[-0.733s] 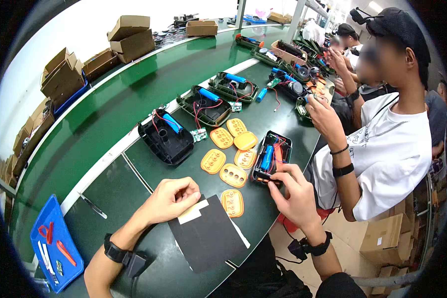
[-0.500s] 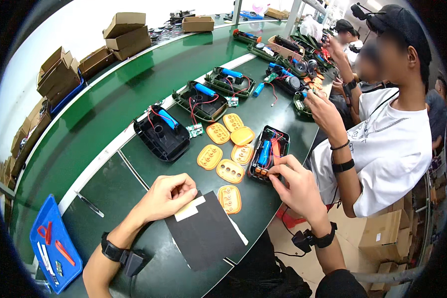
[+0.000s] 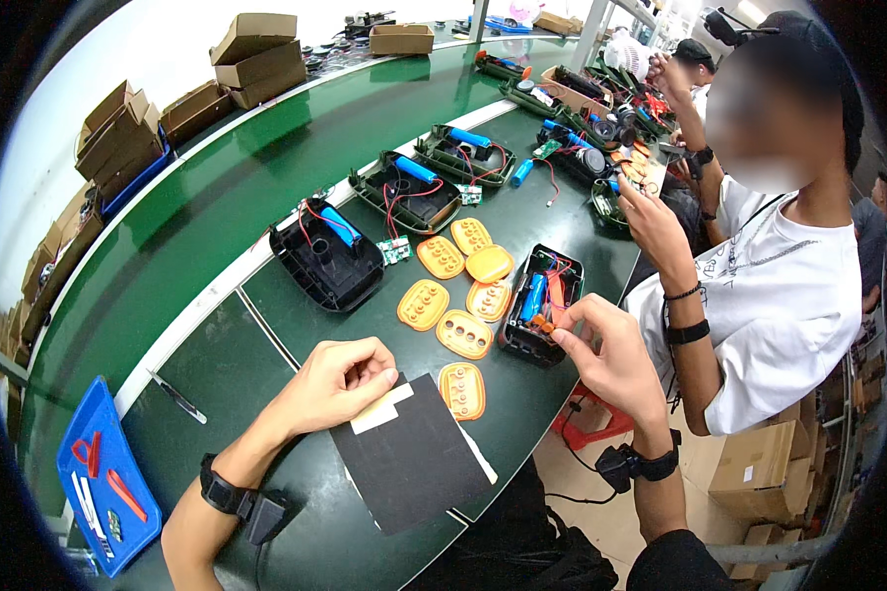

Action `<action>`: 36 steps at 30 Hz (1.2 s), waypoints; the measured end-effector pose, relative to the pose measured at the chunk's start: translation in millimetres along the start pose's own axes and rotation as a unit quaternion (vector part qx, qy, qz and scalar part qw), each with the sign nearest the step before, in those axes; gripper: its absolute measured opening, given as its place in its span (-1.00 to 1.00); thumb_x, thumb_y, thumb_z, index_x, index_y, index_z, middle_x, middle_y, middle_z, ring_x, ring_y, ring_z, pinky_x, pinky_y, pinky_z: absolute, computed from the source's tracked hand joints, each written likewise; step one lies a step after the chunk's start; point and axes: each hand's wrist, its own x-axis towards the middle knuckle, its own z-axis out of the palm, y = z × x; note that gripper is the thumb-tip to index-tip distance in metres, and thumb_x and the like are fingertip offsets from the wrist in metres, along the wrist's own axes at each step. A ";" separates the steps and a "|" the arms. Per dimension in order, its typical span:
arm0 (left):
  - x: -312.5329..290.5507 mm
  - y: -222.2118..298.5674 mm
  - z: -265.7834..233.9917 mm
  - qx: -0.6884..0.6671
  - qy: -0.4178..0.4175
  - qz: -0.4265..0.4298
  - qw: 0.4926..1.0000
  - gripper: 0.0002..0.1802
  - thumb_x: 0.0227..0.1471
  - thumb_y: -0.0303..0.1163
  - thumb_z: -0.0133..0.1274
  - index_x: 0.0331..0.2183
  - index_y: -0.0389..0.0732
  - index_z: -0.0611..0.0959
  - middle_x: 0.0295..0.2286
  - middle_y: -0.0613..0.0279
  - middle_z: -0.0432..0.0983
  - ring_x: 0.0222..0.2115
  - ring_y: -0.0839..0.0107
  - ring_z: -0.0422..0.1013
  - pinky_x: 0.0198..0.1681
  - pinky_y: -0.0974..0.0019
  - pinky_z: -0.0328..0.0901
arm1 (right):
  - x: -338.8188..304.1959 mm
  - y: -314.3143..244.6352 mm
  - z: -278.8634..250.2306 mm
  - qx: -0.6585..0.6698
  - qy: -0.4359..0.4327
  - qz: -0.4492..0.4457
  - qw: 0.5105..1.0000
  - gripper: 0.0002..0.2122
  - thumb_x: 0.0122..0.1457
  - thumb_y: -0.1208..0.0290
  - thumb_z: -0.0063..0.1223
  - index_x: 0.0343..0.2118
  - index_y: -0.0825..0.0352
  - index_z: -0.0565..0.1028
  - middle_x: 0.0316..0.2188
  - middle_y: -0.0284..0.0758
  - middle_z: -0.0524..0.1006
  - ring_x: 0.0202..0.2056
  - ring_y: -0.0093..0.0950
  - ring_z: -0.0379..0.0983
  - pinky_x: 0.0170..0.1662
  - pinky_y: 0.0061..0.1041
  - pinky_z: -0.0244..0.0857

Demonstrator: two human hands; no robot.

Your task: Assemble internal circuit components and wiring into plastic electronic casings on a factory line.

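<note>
The right hand (image 3: 616,357) reaches over the near end of a small black case (image 3: 528,347), its thumb and forefinger pinching a small orange part (image 3: 543,323) there. The case lies open on the dark green surface (image 3: 217,360), and inside it are a blue battery (image 3: 533,295), an orange strip (image 3: 558,293) and red wires. The left hand (image 3: 337,389) is curled, its fingers bent in and the thumb pressed near them — whether anything is gripped inside, I cannot tell. It sits at the upper left corner of a black sheet (image 3: 419,463), right by the pale yellow paper (image 3: 380,408) on top of it. Each wrist wears a black strap with a small box.

Seven yellow-orange covers (image 3: 464,335) lie between the small case and the larger black shell (image 3: 340,286) to the left, the nearest one just beside the sheet. That shell holds a blue battery of its own, and a green circuit board (image 3: 395,250) lies at its right side. Beyond it stand two dark green shells (image 3: 409,212), also with batteries and red wires.

At the far left is a blue tray (image 3: 118,424) with red pieces and white sticks in it; a thin pointed tool (image 3: 179,398) lies nearby. On the right, a co-worker in a white shirt (image 3: 798,295) raises one hand — cardboard boxes (image 3: 759,473) rest on the floor below.
</note>
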 end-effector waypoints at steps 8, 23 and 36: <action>0.2 0.7 0.8 -0.006 0.003 -0.003 1.000 -0.85 0.13 -0.41 0.13 -0.38 -0.30 0.59 -0.64 0.40 0.34 -0.62 0.64 0.24 -0.56 0.43 0.15 | 0.9 -6.0 -1.6 -0.001 -0.029 0.001 1.000 -0.89 0.11 0.55 0.23 -0.36 0.41 0.50 -0.53 -0.32 0.50 -0.59 -0.56 0.37 -0.51 -0.55 0.26; -0.6 0.5 -0.4 -0.004 -0.002 -0.012 1.000 -0.84 0.14 -0.39 0.13 -0.38 -0.30 0.59 -0.63 0.41 0.34 -0.61 0.65 0.23 -0.56 0.44 0.15 | -4.6 0.1 15.6 -0.072 -0.029 -0.088 0.993 -0.88 0.09 0.56 0.21 -0.29 0.37 0.56 -0.48 -0.22 0.56 -0.52 -0.33 0.52 -0.43 -0.42 0.37; -0.9 3.8 0.0 0.003 -0.002 -0.025 1.000 -0.85 0.13 -0.40 0.13 -0.38 -0.31 0.59 -0.62 0.41 0.34 -0.61 0.65 0.23 -0.56 0.44 0.14 | -15.2 -2.4 12.5 -0.066 0.033 -0.068 0.995 -0.82 0.07 0.48 0.26 -0.26 0.33 0.55 -0.29 -0.25 0.48 -0.49 -0.34 0.48 -0.44 -0.40 0.35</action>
